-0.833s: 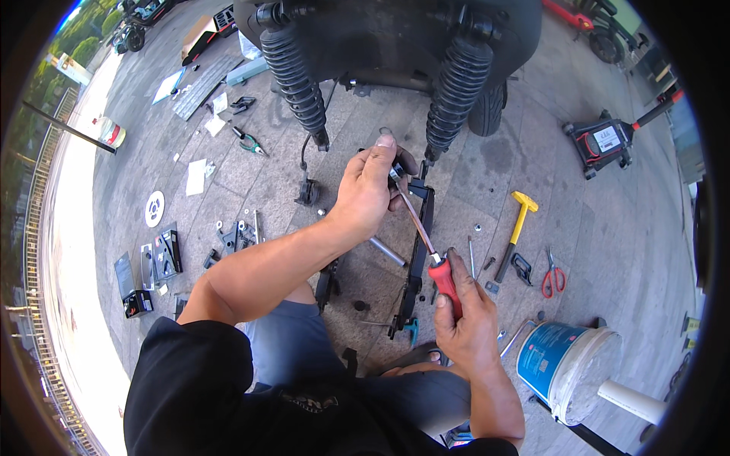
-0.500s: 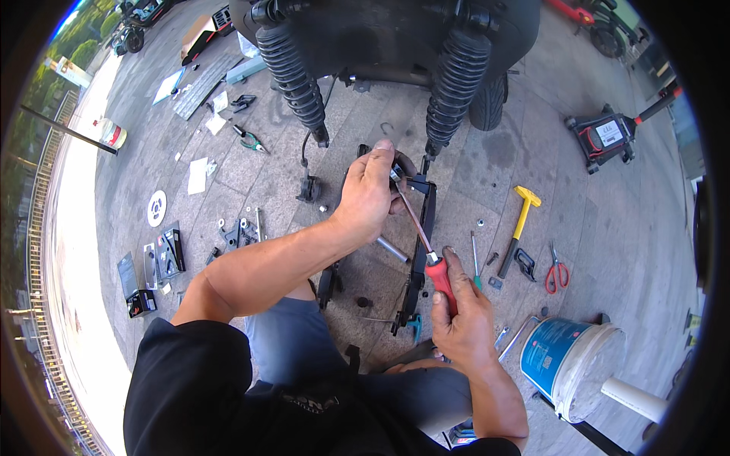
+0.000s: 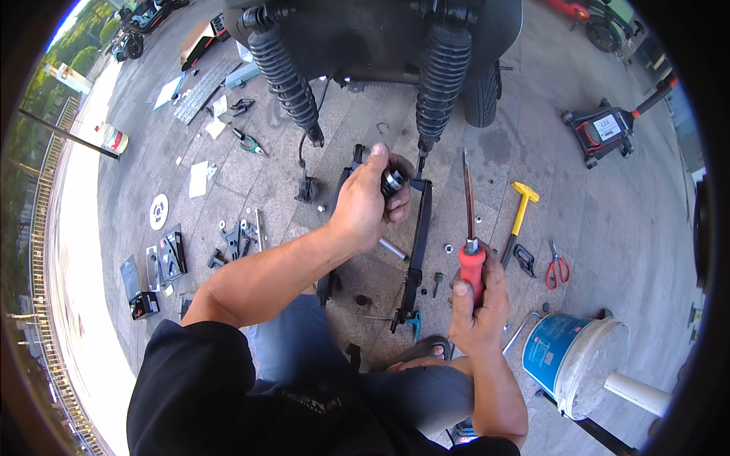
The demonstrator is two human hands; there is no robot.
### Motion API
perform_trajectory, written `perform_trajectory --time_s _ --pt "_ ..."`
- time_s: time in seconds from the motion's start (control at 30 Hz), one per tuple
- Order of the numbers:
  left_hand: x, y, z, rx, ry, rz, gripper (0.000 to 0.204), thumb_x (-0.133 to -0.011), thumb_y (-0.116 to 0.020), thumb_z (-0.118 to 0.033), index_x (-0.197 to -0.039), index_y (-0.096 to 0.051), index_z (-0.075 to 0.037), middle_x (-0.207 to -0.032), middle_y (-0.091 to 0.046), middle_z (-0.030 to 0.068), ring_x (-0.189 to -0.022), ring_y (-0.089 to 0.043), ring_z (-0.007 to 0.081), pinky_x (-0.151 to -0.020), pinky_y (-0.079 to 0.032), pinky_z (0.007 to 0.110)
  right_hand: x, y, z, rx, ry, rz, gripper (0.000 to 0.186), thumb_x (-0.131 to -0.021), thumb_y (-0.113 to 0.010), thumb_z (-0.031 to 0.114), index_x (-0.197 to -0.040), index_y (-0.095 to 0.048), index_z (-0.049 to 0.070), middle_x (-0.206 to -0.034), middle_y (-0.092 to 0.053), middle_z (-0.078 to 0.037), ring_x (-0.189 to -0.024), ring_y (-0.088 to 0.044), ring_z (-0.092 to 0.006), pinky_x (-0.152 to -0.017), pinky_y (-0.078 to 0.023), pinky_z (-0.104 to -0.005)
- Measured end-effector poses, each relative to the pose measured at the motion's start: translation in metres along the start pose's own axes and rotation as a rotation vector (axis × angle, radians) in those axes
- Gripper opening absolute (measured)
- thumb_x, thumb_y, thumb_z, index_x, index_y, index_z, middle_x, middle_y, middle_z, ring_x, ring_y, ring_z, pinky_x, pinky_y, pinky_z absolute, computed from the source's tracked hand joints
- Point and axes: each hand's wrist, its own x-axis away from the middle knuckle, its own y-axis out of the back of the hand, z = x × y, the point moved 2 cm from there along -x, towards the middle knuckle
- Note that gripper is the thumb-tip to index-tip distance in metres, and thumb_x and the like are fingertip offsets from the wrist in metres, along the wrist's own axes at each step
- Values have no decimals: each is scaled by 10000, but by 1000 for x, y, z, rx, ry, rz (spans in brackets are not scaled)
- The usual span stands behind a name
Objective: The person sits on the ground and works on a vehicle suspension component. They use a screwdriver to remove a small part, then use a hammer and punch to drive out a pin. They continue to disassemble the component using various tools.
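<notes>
Left hand: the person's left hand (image 3: 365, 199) is curled closed around a small dark cylindrical part (image 3: 393, 181), whose shiny end shows between thumb and fingers.
Right hand: the right hand (image 3: 479, 311) is wrapped around the red handle of a screwdriver (image 3: 471, 263), thumb laid along it.
Screwdriver: its shaft points up and away from the person, the tip well apart from the dark part.
Under the left hand: a black metal frame (image 3: 420, 235) lies on the paving, a silver tube (image 3: 393, 249) between its arms.
Beyond the hands: two black coil-spring shock absorbers (image 3: 283, 80) hang from a dark vehicle body (image 3: 380, 38).
Right side: I see a yellow-headed hammer (image 3: 525, 192), red-handled scissors (image 3: 559, 275) and a blue-and-white bucket (image 3: 559, 356).
Left side: green-handled pliers (image 3: 249, 142) lie near scattered papers.
</notes>
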Motion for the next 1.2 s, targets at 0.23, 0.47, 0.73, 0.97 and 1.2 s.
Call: perform_trajectory --time_s 0.23,0.47,0.73,0.97,1.2 --pt "0 10 -2 -112 47 84 399 -1006 -324 -360 -1063 -532 -24 -746 -494 41 -642 -431 149 -595 -379 278 33 3 -146 171 -348 95 293 -870 -587 160 -1105 -558 -13 -949 -625 -224 -837 -631 -339 -733 -489 -391" --pt "-7 26 3 -219 69 298 360 -989 -428 -416 -1061 -483 -67 -842 -481 26 -678 -404 120 -649 -338 265 163 -69 -306 453 -665 114 330 -825 -633 199 -1099 -573 26 -1025 -602 -250 -949 -586 -433 -804 -471 -486" --pt "-16 30 12 -68 205 295 360 -978 -445 -433 -1028 -518 -85 -783 -465 21 -654 -416 139 -628 -348 279 192 -108 -272 606 -220 85 291 -745 -673 162 -1017 -600 90 -1105 -553 -109 -1039 -496 -358 -869 -410 -493" --pt "-20 28 10 -80 247 291 356 -1002 -362 -364 -1029 -495 -35 -735 -360 18 -660 -362 141 -618 -312 282 203 -119 -269 402 -340 30 247 -741 -667 119 -976 -610 66 -1008 -580 -125 -962 -535 -345 -807 -444 -454" --pt "-25 25 19 -122 320 286 367 -1001 -319 -341 -1025 -497 -21 -736 -384 22 -632 -347 139 -596 -301 278 236 -28 -318 432 -838 -428 248 -772 -634 99 -1015 -615 55 -1094 -598 -143 -1028 -536 -361 -855 -443 -455"
